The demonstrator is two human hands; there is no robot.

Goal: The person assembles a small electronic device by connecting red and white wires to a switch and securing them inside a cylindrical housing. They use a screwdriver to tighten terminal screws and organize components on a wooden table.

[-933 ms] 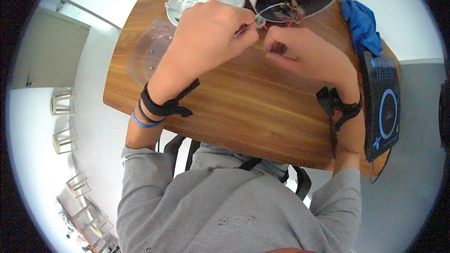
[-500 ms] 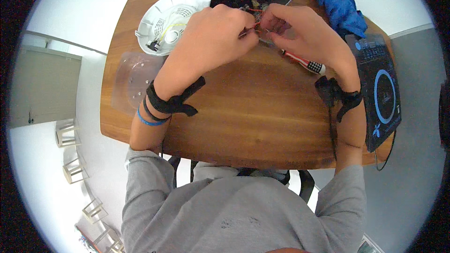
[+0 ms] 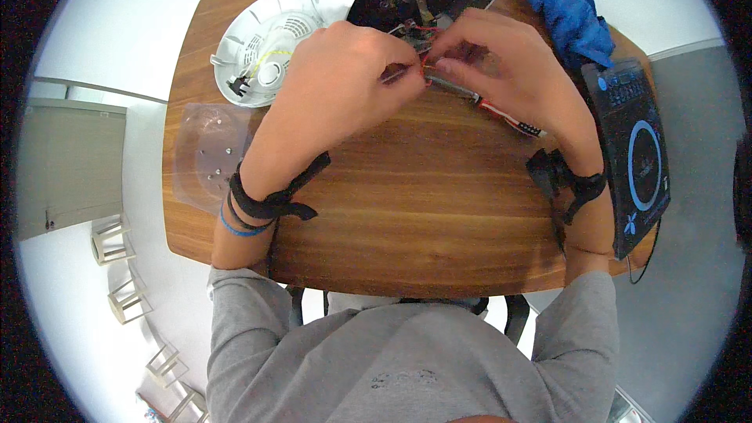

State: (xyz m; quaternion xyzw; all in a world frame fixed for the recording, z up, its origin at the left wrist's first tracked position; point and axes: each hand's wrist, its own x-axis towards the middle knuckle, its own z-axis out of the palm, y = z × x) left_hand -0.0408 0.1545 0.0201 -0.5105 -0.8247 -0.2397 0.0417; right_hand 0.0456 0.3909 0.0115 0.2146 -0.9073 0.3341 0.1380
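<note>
My left hand (image 3: 352,78) pinches a thin red wire (image 3: 424,64) between thumb and forefinger. My right hand (image 3: 505,63) faces it, with thumb and finger closed on the wire ends close by; a yellow strand shows there too. Right behind the fingertips stands a round black appliance shell (image 3: 384,0), with wires and metal parts inside it. A screwdriver (image 3: 509,117) with a red, white and black handle lies under my right hand, its shaft pointing toward my fingertips. How the wires meet is partly hidden by the fingers.
A white round plastic housing (image 3: 235,39) with a vent grille and yellow wires lies at the far left. Nearer is a clear plastic tray (image 3: 188,149) holding small screws. A blue cloth (image 3: 568,12) lies at the far right, beyond a black induction cooktop (image 3: 619,145).
Both hands stay at the wires and have shifted slightly, the left one down and leftward. The view has moved a little, so the table and the things on it appear displaced.
</note>
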